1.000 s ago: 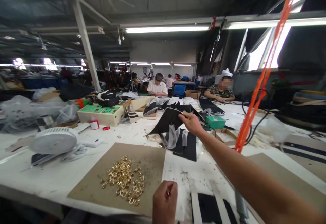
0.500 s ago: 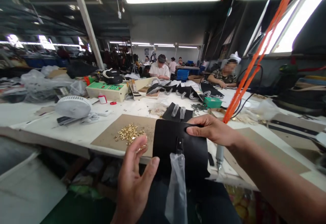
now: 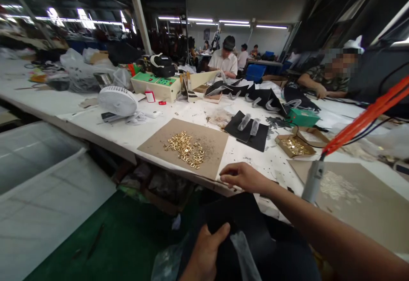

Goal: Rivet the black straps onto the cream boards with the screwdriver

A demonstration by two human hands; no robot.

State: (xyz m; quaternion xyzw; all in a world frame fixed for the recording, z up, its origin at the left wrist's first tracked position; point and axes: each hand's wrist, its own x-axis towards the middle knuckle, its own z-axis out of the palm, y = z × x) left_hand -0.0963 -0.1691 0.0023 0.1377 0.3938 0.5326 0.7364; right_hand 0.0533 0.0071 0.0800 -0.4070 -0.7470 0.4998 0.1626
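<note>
My left hand (image 3: 207,249) is closed on a black leather-like panel (image 3: 246,213) low in front of me, its thumb lying across the top. A strip in clear plastic wrap (image 3: 244,255) hangs from the panel beside that thumb. Over the table's front edge reaches my right hand (image 3: 244,176), fingers loosely bent and a little apart, with nothing visible in them. It is nearest the corner of a brown board (image 3: 159,138). On this board lies a pile of gold-coloured metal rings (image 3: 185,144).
Further back lie black panels with wrapped handles (image 3: 252,134). A box of gold pieces (image 3: 294,144) stands to the right, by a grey tool (image 3: 313,181) on orange cord. A white fan (image 3: 118,101) stands left. Two people (image 3: 223,59) sit across the table.
My right hand has let go of the black panel and moved down to the table edge. My left hand has taken hold of the panel, which is now lower. The view has turned right.
</note>
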